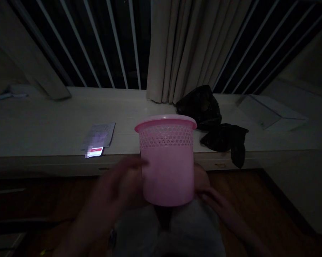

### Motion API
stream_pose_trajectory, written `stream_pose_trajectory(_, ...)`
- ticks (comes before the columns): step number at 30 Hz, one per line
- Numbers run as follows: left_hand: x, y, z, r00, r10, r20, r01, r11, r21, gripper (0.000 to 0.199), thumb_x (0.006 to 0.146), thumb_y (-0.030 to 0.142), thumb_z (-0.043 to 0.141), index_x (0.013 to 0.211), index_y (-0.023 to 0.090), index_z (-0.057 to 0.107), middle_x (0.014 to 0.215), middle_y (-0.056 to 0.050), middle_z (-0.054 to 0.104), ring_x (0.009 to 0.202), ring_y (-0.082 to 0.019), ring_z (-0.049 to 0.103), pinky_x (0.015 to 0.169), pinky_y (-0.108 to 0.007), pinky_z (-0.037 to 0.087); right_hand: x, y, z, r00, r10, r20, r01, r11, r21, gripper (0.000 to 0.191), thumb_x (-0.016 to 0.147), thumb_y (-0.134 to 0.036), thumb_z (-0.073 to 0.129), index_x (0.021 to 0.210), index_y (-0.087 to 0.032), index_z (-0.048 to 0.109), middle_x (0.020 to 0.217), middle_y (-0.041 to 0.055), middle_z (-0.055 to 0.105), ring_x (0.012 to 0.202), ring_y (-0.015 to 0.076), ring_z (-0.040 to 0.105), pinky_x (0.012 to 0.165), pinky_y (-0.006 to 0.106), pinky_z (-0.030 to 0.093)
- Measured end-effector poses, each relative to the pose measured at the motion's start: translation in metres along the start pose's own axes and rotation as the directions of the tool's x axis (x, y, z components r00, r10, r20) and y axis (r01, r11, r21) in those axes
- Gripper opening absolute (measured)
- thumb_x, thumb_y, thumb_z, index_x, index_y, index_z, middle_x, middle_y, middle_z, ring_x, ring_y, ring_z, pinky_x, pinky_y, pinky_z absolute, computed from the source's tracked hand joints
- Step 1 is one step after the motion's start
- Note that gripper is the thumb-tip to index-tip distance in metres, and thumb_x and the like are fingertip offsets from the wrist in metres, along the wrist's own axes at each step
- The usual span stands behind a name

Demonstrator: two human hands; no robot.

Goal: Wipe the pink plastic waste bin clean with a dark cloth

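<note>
A pink plastic wastebasket (167, 175) with a band of round holes below its rim stands upright before me, over my lap and between my knees. At its left side is my left hand (123, 182), smeared by motion, its fingertips reaching the wall; its grip cannot be made out. My right hand (211, 196) has its fingers at the lower right wall of the basket, closed against it. The basket's inside is hidden from this angle.
On the white window ledge (56, 121), a lit phone (96, 152) and papers (100, 132) lie left. Black plastic bags (200, 107) lie right, one hanging over the edge. A pale box-like object (273, 110) stands farther right. Behind are curtains (184, 50) and window bars (115, 46).
</note>
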State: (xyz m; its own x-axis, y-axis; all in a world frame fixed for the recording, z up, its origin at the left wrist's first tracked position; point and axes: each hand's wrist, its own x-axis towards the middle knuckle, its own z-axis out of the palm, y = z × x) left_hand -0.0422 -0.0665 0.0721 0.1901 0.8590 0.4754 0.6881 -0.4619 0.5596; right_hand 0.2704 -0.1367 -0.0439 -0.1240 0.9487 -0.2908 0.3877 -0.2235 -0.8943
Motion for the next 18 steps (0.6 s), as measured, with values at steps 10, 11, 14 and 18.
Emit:
stream_pose_trajectory(10,0.135,-0.037,0.041,0.985,-0.1,0.14,0.05,0.945,0.323,0.053,0.085,0.064,0.051,0.092,0.013,0.068,0.083,-0.01,0.068,0.079,-0.022,0.063,0.072,-0.033,0.046,0.017,0.009,0.028,0.976,-0.177,-0.124,0.175,0.984,-0.031,0.065,0.086,-0.058,0.054,0.14,-0.025,0.046,0.149,0.01,0.043,0.132,0.0272,0.045,0.108,0.045,0.04)
stream_pose_trajectory(11,0.137,-0.032,0.036,0.99,-0.073,0.124,0.028,0.942,0.334,0.055,0.085,0.065,0.05,0.086,0.013,0.068,0.079,-0.008,0.067,0.075,-0.02,0.061,0.07,-0.03,0.044,0.016,0.011,0.022,0.977,-0.181,-0.112,0.178,0.983,-0.033,0.062,0.087,-0.058,0.053,0.14,-0.026,0.047,0.149,0.0089,0.043,0.132,0.0266,0.046,0.108,0.044,0.04)
stream_pose_trajectory(14,0.142,-0.014,0.009,1.0,0.008,-0.008,-0.004,0.903,0.429,0.07,0.085,0.073,0.042,0.097,0.009,0.067,0.086,-0.006,0.066,0.079,-0.016,0.058,0.073,-0.028,0.041,0.019,0.014,0.004,0.985,-0.148,-0.092,0.132,0.978,-0.16,0.052,0.093,-0.049,0.045,0.139,-0.025,0.045,0.147,0.0081,0.047,0.132,0.0241,0.046,0.111,0.042,0.037)
stream_pose_trajectory(18,0.156,0.002,-0.021,0.984,0.038,-0.175,0.054,0.87,0.491,0.089,0.078,0.083,0.033,0.104,0.005,0.065,0.087,-0.003,0.062,0.083,-0.015,0.055,0.074,-0.028,0.039,0.041,0.014,0.006,0.999,-0.036,0.028,0.043,0.941,-0.334,0.038,0.096,-0.035,0.045,0.129,-0.019,0.054,0.129,0.011,0.061,0.119,0.024,0.057,0.105,0.041,0.043)
